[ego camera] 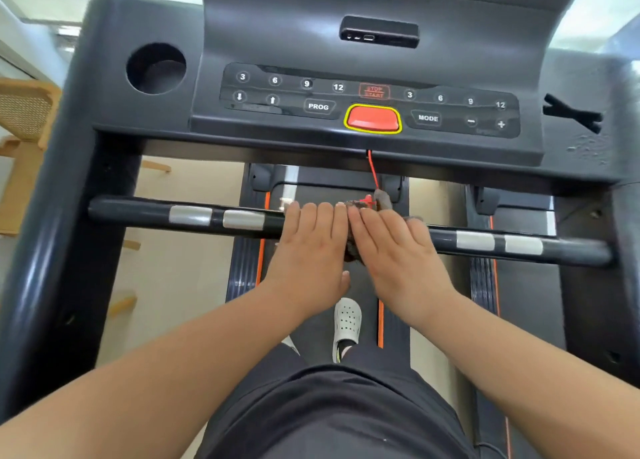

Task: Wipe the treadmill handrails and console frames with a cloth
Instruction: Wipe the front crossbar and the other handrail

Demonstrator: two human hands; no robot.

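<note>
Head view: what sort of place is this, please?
Probably a small gym or fitness room: the treadmill console, a second treadmill belt on the right, and a wooden chair on the left.

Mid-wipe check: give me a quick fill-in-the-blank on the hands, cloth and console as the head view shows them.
1. The left hand and right hand both rest on the handrail; the cloth lies under the ____ one.
2. The cord hanging from the console is ____.
3. The cup holder sits on the console's ____ side.
4. The big red button has a ____ border.
Missing words: right; red; left; yellow.
</note>
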